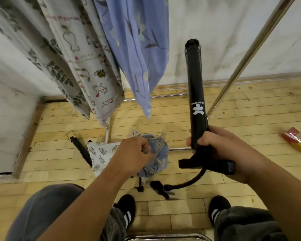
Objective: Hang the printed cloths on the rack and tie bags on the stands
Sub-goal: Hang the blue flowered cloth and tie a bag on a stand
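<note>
The black folded stand [195, 87] is gripped near its base by the right hand [214, 141] and held upright before the rack [249, 54], where printed cloths [73, 58] hang. A crumpled blue printed bag [157, 152] is clutched in the left hand [132, 153]. With one hand per item, the stand could be let tilt and the knot left loose. The bag's ties are hidden in its folds, and the rack's top is cut off.
</note>
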Demonstrator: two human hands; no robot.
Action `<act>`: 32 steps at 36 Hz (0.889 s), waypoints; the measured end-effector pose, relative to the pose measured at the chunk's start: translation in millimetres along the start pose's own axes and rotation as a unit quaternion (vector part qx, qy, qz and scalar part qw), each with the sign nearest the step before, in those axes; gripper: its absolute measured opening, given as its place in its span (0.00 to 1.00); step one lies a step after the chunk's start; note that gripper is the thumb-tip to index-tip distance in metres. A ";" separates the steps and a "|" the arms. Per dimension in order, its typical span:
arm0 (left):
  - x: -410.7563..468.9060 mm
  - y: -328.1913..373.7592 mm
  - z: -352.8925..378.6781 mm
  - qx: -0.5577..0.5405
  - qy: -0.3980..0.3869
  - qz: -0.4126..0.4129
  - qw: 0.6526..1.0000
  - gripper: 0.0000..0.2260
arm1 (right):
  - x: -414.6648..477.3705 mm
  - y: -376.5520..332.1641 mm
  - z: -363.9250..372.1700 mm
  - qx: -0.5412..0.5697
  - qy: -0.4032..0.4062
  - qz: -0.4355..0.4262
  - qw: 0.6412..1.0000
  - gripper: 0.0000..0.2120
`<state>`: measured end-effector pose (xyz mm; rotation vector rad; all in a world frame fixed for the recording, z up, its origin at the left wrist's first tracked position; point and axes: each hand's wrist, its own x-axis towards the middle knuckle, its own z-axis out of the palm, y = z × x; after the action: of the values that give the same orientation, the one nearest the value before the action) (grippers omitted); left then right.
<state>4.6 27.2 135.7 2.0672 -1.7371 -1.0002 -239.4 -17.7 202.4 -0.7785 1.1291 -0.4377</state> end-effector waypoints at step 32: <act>-1.4 2.8 9.8 -0.021 -0.103 0.015 0.994 0.10 | -13.2 -24.2 4.1 0.298 0.079 -0.103 0.946 0.09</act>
<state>-3.9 30.1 130.8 1.9654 -1.8210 -1.2674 -239.1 -23.6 229.6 -0.3270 0.9852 -0.9793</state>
